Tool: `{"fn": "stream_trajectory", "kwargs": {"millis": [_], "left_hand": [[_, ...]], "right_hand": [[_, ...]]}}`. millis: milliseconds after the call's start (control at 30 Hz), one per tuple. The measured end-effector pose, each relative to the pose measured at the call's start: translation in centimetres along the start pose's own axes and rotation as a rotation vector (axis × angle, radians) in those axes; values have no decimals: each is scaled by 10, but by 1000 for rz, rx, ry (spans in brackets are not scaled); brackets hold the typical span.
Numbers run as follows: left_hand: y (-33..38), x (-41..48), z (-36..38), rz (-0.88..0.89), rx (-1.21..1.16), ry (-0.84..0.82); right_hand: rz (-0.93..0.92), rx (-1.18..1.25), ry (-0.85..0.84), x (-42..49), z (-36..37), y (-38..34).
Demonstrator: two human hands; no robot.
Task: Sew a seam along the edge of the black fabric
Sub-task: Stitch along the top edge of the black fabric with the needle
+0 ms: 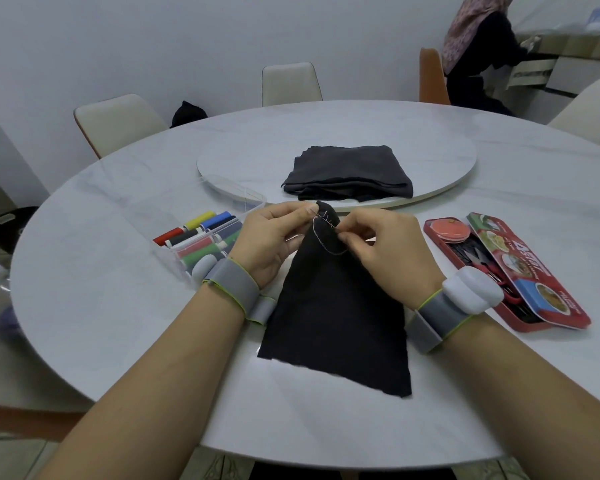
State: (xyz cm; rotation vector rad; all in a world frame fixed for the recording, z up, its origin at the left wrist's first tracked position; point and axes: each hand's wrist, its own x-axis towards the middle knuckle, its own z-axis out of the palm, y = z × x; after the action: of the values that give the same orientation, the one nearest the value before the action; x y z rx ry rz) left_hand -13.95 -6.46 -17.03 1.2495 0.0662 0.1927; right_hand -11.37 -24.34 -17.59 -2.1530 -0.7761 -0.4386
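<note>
A piece of black fabric [336, 317] lies on the white round table [118, 306], its far end lifted between my hands. My left hand [274, 237] pinches the fabric's top edge, where a few pale stitches show. My right hand [385, 247] pinches a thin needle [333, 226] at the same edge. A loop of light thread [326, 245] hangs from the stitches over the fabric. Both wrists wear grey bands.
A clear box of coloured thread spools [201, 240] sits left of my hands. An open red tin [503, 268] with scissors lies on the right. Folded dark fabric [347, 174] rests on a turntable [447, 161]. Chairs ring the table; a person sits at the far right.
</note>
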Motion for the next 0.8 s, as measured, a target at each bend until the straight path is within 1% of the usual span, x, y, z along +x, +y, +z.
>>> {"fn": "stream_trajectory", "kwargs": {"millis": [67,167,233,367,467,533,633,700,800], "left_hand": [[-2,-1,1,24,61,8],[-9,-4,8,99,269,2],[-13,-5,11,105,292,-28],[-10,-6,10,118,264,-12],[-6,-9,10,143,374,-20],[-5,-12,10,177,460,-50],[-4,-14,13,219,541,-83],[-4,-15,14,223,527,-85],[-2,-15,14,202,458,-80]], "right_hand": [[-3,28,36,0,-2,-2],[-4,78,75,0,-3,-8],[-19,82,102,-1,-2,-10],[-55,26,159,0,-1,-10],[-87,-14,194,0,3,-8],[-79,11,166,1,6,-5],[-140,7,133,2,7,-3],[-184,2,139,2,5,-3],[-246,36,105,1,4,-6]]}}
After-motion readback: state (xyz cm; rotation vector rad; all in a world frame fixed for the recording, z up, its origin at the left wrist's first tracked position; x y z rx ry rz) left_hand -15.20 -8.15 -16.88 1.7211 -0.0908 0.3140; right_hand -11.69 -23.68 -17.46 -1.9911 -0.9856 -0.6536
